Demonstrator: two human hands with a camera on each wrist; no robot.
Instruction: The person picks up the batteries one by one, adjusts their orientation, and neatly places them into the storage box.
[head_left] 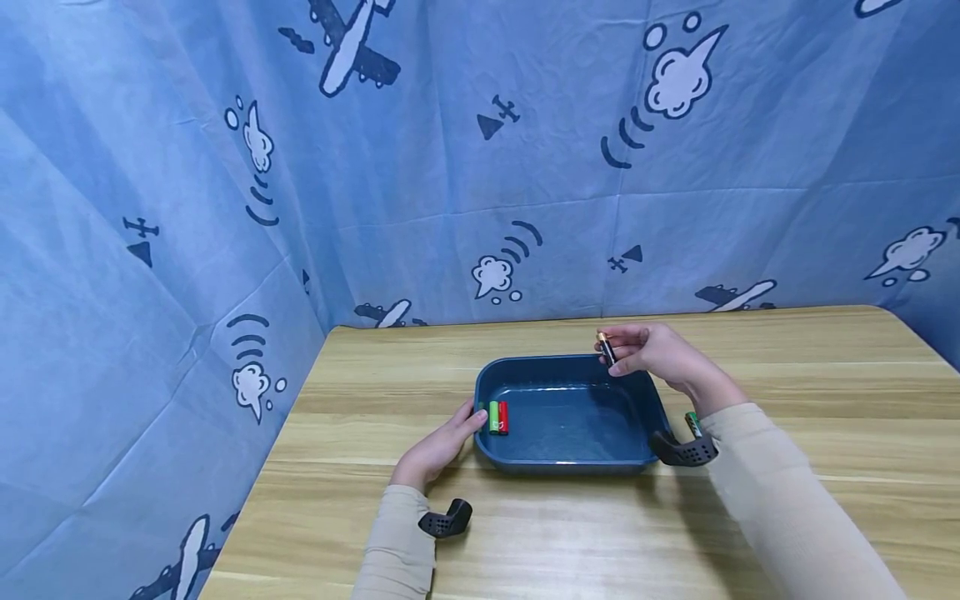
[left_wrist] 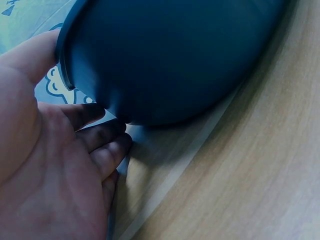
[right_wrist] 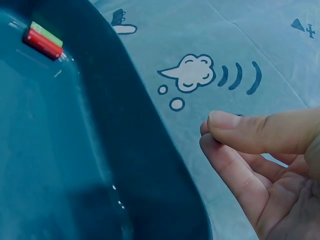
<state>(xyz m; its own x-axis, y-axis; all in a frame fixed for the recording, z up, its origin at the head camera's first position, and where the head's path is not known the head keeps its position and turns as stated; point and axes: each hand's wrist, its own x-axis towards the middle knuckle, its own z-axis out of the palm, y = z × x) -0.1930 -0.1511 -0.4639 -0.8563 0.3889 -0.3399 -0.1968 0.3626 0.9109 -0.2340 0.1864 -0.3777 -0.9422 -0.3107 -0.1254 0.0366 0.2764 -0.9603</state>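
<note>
A dark blue rectangular plastic basin [head_left: 570, 421] sits on the table. My left hand [head_left: 442, 446] holds its left end, the thumb over the rim and the fingers against the outer wall, as the left wrist view shows. Over the basin's back right corner, my right hand [head_left: 652, 354] pinches a black battery with a copper-coloured end [head_left: 607, 350] between thumb and fingers. In the right wrist view the thumb mostly hides that battery. Inside the basin, at its left end, a green battery [head_left: 493, 417] and a red battery [head_left: 503, 418] lie side by side.
Another green battery [head_left: 693, 424] lies on the wooden table [head_left: 540, 533] right of the basin, partly covered by my right wrist. Blue patterned cloth [head_left: 555, 183] hangs behind the table and along its left side. A black camera mount is on each wrist.
</note>
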